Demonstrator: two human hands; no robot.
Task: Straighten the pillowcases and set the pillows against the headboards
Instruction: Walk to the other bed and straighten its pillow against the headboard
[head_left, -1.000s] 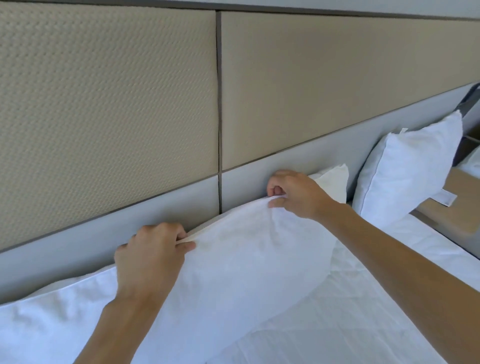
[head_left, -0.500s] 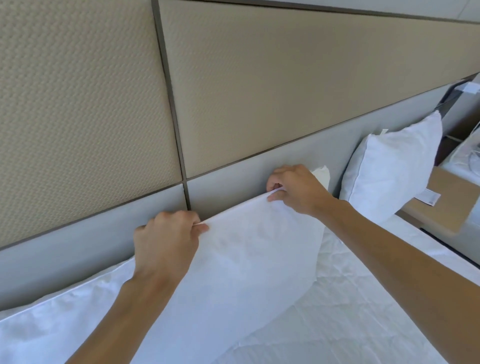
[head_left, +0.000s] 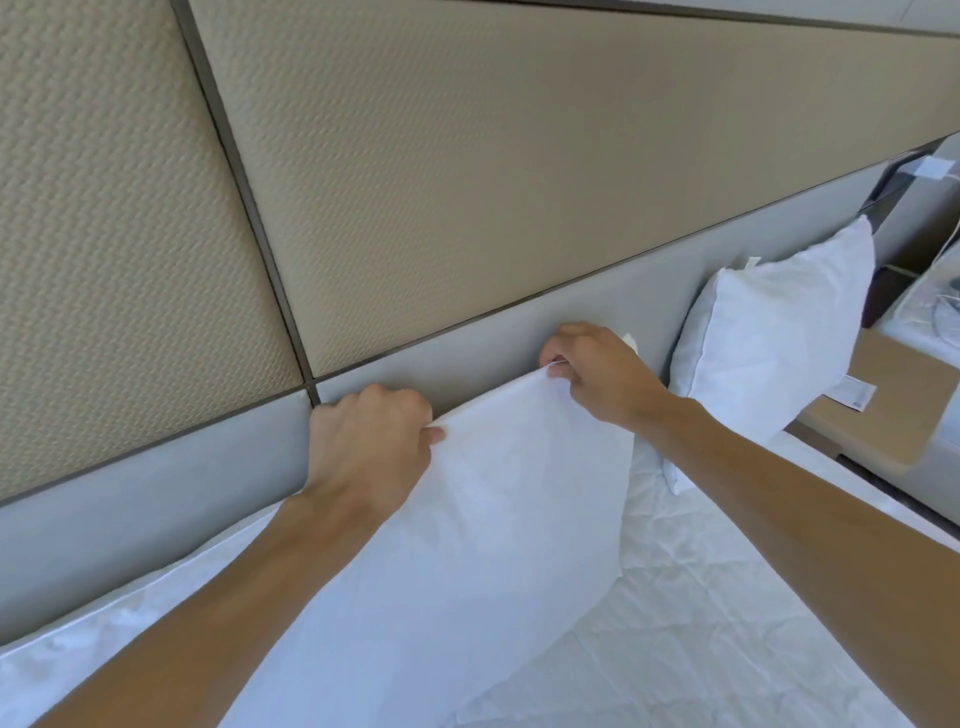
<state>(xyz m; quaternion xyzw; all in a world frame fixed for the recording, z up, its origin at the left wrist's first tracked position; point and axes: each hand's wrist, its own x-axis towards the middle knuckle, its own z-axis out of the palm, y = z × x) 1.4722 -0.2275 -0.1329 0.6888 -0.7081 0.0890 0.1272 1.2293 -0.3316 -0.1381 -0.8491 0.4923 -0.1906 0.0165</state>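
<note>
A white pillow in its pillowcase (head_left: 467, 545) stands against the grey lower band of the headboard (head_left: 156, 519). My left hand (head_left: 369, 447) grips the pillowcase's top edge near the middle. My right hand (head_left: 592, 374) pinches the same top edge by its right corner. The cloth between the two hands is stretched taut. A second white pillow (head_left: 769, 343) leans upright against the headboard further right, a tag hanging from its side. Part of another white pillow (head_left: 78, 654) lies at the lower left, behind my left forearm.
The white quilted mattress cover (head_left: 701, 634) fills the lower right. Above the grey band are beige textured wall panels (head_left: 467, 182) with dark seams. A tan bedside surface (head_left: 883, 415) and a clear plastic-wrapped item (head_left: 935, 306) sit at the far right.
Both hands have stayed on the pillowcase's top edge, and the edge now looks tauter. The view has swung to the right and tilted, so the panel seam now sits further left.
</note>
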